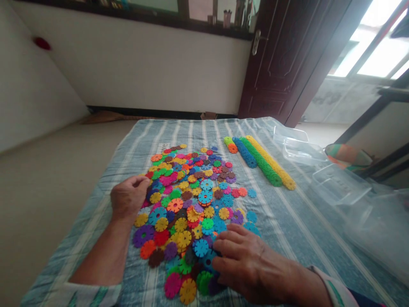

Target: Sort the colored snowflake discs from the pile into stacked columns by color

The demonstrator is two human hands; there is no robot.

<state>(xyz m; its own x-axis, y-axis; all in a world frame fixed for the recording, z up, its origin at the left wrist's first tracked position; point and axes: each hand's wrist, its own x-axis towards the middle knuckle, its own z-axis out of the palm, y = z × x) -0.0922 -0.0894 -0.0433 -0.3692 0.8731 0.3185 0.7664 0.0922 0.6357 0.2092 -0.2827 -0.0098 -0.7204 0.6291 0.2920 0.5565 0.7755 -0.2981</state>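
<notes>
A wide pile of notched plastic discs (180, 224) in many colours lies spread on a striped blue-grey cloth. At the pile's left edge is my left hand (130, 194), its fingers pressed together; what they hold, if anything, is hidden. My right hand (243, 260) rests over the lower right part of the pile, fingers apart and touching blue and dark discs. Beyond the pile to the right lie rows of stacked discs: a long yellow row (271, 162), a long green row (261, 162), a shorter blue row (244, 152) and a short green-and-orange one (230, 145).
Clear plastic containers (340, 183) stand along the right side of the cloth (287, 221), with a clear plastic bag (380, 226) nearer. An orange-and-green round object (347, 154) is behind them. A wall and a dark red door (281, 55) are beyond the far edge.
</notes>
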